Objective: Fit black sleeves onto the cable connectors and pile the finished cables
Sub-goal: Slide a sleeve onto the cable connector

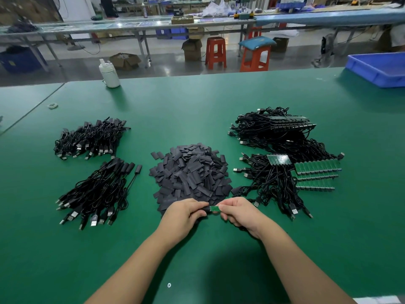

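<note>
Both hands meet just in front of the sleeve heap point(192, 172), low over the green table point(197, 102). Left hand point(184, 212) pinches a black sleeve point(205, 209) between thumb and curled fingers; sleeve end sits against a small green board point(214, 208), the connector end of a cable. Right hand point(238, 212) pinches the board's other end with thumb and forefinger, remaining fingers curled under. Whether the sleeve is already over part of the board, cannot tell. The cable itself is hidden under the right hand. Sleeve heap: flat black pieces, loose mound at table centre. Left of it, two piles of cables with black covered ends: near pile point(98, 191) fanned out with USB plugs toward the person, far pile point(92, 138) just beyond it. Right of the heap, bare cables point(274, 181) with rows of green boards point(315, 172) uncovered; beyond them a further bundle point(271, 126) with dark-faced boards. White bottle point(109, 73) at far table edge, blue bin point(379, 68) at far right corner. Red stools point(215, 52) and benches across the aisle.
</note>
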Action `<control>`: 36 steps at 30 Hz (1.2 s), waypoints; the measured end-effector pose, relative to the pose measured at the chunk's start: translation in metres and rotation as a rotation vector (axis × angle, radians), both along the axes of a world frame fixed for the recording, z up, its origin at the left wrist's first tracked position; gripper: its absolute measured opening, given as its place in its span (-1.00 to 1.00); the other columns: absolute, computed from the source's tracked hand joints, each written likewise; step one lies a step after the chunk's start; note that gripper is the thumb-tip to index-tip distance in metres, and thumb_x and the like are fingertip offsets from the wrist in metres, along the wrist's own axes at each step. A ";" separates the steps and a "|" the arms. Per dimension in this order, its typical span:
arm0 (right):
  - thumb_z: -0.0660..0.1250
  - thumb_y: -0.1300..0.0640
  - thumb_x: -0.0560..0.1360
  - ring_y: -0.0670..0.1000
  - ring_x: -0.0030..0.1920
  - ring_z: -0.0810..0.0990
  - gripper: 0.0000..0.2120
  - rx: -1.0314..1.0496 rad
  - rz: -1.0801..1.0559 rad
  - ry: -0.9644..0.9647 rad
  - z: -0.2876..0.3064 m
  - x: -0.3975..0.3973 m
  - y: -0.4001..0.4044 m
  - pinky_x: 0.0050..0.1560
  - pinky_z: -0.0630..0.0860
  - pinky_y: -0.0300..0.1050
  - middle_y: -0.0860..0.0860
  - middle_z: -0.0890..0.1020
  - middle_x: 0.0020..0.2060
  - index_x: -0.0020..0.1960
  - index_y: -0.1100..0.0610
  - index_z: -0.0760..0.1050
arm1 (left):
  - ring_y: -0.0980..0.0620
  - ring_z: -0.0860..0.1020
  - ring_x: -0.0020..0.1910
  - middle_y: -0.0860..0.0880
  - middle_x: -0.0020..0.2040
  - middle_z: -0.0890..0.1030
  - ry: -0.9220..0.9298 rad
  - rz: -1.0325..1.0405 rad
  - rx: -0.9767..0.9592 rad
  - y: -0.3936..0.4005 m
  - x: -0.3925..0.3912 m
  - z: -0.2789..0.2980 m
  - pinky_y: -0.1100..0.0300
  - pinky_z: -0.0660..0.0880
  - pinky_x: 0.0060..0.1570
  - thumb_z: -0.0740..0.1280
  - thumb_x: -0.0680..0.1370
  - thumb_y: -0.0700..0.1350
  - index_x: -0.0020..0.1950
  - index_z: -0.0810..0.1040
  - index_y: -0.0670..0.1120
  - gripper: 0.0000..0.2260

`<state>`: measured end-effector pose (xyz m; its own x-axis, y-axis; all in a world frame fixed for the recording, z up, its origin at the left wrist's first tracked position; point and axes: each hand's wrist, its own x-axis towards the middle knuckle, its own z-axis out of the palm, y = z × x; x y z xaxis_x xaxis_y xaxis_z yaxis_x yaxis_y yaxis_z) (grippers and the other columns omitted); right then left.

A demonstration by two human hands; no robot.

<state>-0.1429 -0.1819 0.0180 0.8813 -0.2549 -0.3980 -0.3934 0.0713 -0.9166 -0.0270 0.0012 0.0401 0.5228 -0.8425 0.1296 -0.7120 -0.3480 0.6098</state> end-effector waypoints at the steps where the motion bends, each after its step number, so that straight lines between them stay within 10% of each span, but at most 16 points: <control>1: 0.27 0.15 0.62 -0.13 -0.52 0.26 -0.81 0.013 -0.001 -0.004 0.000 0.000 -0.001 -0.54 0.18 -0.32 -0.04 0.56 -0.40 0.02 0.21 0.63 | 0.12 0.58 -0.06 0.10 -0.03 0.65 0.009 0.001 0.000 -0.001 0.000 0.000 0.17 0.50 0.05 0.38 0.57 -0.06 0.24 0.63 0.01 -0.75; 11: 0.27 0.15 0.63 -0.13 -0.53 0.22 -0.81 0.086 -0.008 -0.038 -0.002 0.000 -0.002 -0.55 0.16 -0.32 -0.04 0.54 -0.42 -0.01 0.14 0.66 | 0.16 0.57 -0.07 0.13 -0.06 0.64 0.058 0.013 0.002 -0.003 0.003 0.001 0.21 0.50 0.06 0.38 0.57 -0.03 0.28 0.61 0.04 -0.72; 20: 0.27 0.12 0.63 -0.12 -0.51 0.23 -0.80 0.020 0.038 -0.020 -0.001 -0.002 -0.001 -0.52 0.16 -0.29 0.02 0.54 -0.37 -0.10 0.15 0.61 | 0.03 0.60 0.03 0.08 0.03 0.64 -0.255 -0.086 0.058 -0.006 -0.001 -0.001 0.17 0.51 -0.03 0.29 0.61 0.05 0.31 0.57 0.05 -0.71; 30: 0.20 0.18 0.67 -0.10 -0.50 0.29 -0.80 0.023 0.067 -0.038 0.008 -0.004 0.001 -0.50 0.27 -0.27 0.01 0.64 -0.29 0.21 0.20 0.55 | 0.01 0.57 0.04 0.05 0.02 0.62 -0.277 -0.065 0.144 -0.017 -0.010 0.002 0.12 0.49 -0.02 0.18 0.64 0.09 0.29 0.55 0.11 -0.72; 36: 0.23 0.11 0.65 -0.08 -0.40 0.48 -0.84 -0.179 0.141 0.024 0.023 -0.002 0.007 -0.34 0.50 -0.17 0.01 0.69 -0.15 0.09 0.14 0.56 | 0.10 0.57 -0.25 0.01 -0.27 0.65 0.000 0.022 0.244 -0.017 -0.006 0.006 0.16 0.48 -0.16 0.19 0.64 0.07 -0.17 0.59 0.03 -0.72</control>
